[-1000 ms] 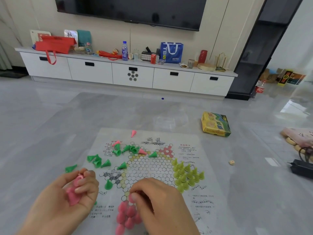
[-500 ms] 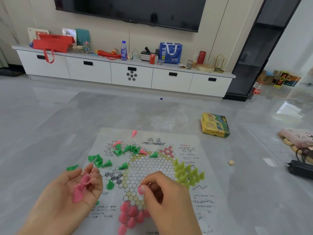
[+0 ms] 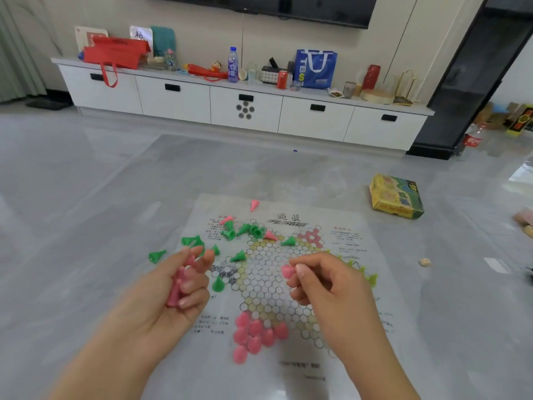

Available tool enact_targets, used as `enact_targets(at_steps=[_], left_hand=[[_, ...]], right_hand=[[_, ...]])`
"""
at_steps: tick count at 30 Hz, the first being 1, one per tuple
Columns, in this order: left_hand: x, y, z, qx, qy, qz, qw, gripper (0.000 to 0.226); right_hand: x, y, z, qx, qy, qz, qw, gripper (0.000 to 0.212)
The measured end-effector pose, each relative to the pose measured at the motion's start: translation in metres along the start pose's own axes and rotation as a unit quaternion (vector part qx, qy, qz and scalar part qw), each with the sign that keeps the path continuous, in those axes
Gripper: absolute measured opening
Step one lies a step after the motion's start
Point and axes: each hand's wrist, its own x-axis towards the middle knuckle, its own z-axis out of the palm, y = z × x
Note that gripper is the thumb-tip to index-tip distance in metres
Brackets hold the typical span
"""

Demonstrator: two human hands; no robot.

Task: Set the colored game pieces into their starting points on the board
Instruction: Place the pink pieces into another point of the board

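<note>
The right hand [image 3: 326, 281] pinches one pink piece [image 3: 287, 271]; the left hand [image 3: 173, 287] holds spare pink pieces [image 3: 178, 284]; next probably setting it beside the pink cluster [image 3: 255, 332].

Single head-worn wide-angle view, facing forward and down; board [image 3: 288, 284] on the floor close below, cabinet [image 3: 245, 105] far ahead.
</note>
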Motion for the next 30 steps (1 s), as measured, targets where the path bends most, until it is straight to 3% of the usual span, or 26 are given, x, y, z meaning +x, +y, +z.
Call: enact_targets(at_steps=[1, 6, 15, 30], left_hand=[[-0.001, -0.001, 0.001, 0.021, 0.018, 0.009, 1.0, 0.015], [-0.002, 0.003, -0.002, 0.078, 0.059, 0.045, 0.994, 0.024], [-0.001, 0.005, -0.002, 0.106, 0.079, 0.048, 0.99, 0.024], [-0.003, 0.009, -0.002, 0.097, 0.087, 0.049, 0.99, 0.018]], right_hand=[[0.001, 0.001, 0.0, -0.01, -0.005, 0.01, 1.0, 0.021], [0.005, 0.008, 0.003, -0.062, -0.042, 0.058, 0.996, 0.011], [0.004, 0.016, 0.013, -0.101, -0.103, 0.133, 0.981, 0.015], [0.002, 0.024, 0.019, -0.162, -0.12, 0.138, 0.97, 0.015]])
